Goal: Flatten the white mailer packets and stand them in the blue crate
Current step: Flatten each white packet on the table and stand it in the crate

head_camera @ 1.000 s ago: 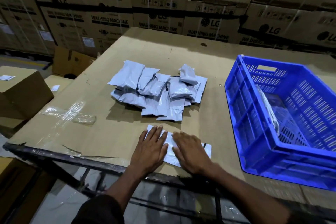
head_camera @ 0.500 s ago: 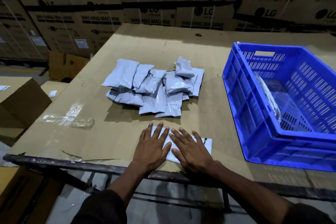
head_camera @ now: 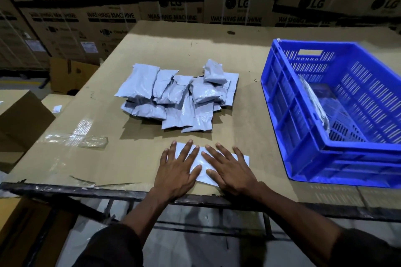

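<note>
One white mailer packet [head_camera: 202,163] lies flat near the table's front edge. My left hand [head_camera: 176,169] and my right hand [head_camera: 231,169] rest palm-down on it, fingers spread, pressing it against the cardboard. Behind it a pile of several puffy white mailer packets [head_camera: 180,97] sits in the middle of the table. The blue crate [head_camera: 303,136] stands at the right, and a packet [head_camera: 314,102] leans upright against its left wall inside.
The table is covered with a brown cardboard sheet [head_camera: 238,54]. A crumpled strip of clear tape [head_camera: 73,140] lies at the left. Stacked washing-machine cartons [head_camera: 173,6] form a wall behind. Brown boxes [head_camera: 19,119] stand to the left below table level.
Both hands have spread their fingers wider and slid a little outward over the packet. The camera has tilted slightly, shifting the scene downward.
</note>
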The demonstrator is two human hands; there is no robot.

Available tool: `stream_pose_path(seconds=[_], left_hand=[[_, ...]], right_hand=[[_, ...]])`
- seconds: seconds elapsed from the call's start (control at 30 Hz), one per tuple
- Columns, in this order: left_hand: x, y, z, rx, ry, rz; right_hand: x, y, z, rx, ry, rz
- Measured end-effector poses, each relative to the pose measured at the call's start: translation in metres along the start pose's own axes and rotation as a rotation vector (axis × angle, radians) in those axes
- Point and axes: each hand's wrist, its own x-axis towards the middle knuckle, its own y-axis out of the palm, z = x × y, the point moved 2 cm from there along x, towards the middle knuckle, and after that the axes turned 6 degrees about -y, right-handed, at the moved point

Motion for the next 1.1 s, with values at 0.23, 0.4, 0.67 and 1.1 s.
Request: stream_pose_path(seconds=[0.23, 0.4, 0.67, 1.1], left_hand=[[-0.002, -0.001, -0.002, -0.008, -0.045, 0.059], [-0.009, -0.002, -0.004, -0.038, -0.037, -0.007], [-0.021, -0.008, -0.007, -0.075, 0.060, -0.271], [-0.022, -0.011, -0.005, -0.039, -0.051, -0.360]], right_hand=[[-0.009, -0.004, -0.001, 0.057, -0.026, 0.037], [-0.013, -0.005, -0.002, 0.043, -0.038, -0.050], [-0.009, -0.029, 0.000, 0.251, -0.031, -0.212], [-0.014, -0.045, 0.025, -0.338, -0.648, 0.083]])
